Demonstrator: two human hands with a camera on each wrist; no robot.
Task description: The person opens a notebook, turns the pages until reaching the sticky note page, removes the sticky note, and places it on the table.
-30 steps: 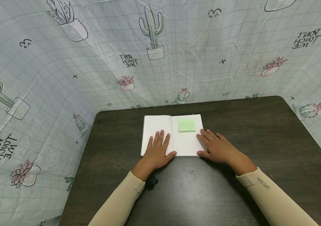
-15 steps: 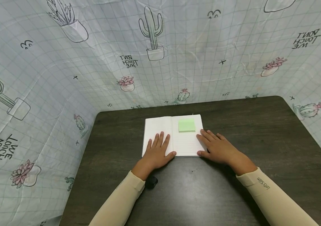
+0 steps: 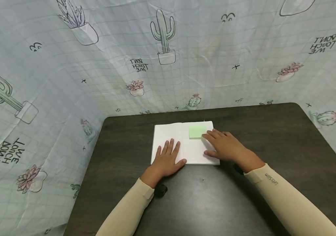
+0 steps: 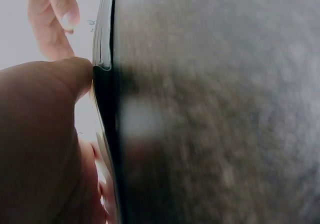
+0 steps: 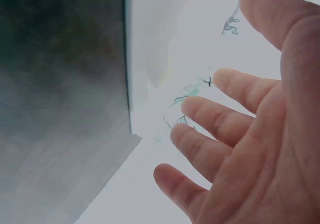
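Observation:
An open notebook (image 3: 196,152) with white pages lies on the dark table. Near the top of its right page sits a light green sticky note pad (image 3: 196,131). My left hand (image 3: 165,162) rests flat on the left page, fingers spread, its thumb by the lower edge at the spine; the left wrist view shows that thumb (image 4: 75,74) against the notebook's edge. Over the right page hovers my right hand (image 3: 224,146), its index fingertip at the pad's right corner in the head view. In the right wrist view its fingers (image 5: 215,119) are spread and hold nothing.
The dark wooden table (image 3: 274,137) extends around the notebook. A cloth with cactus drawings (image 3: 209,59) hangs behind and at both sides. Beneath the left wrist shows a small black object (image 3: 160,190), the wrist camera by its place.
My right hand has lifted off the right page's edge and shifted a little left and up toward the green pad. The left hand stays on its page. The head view has shifted slightly.

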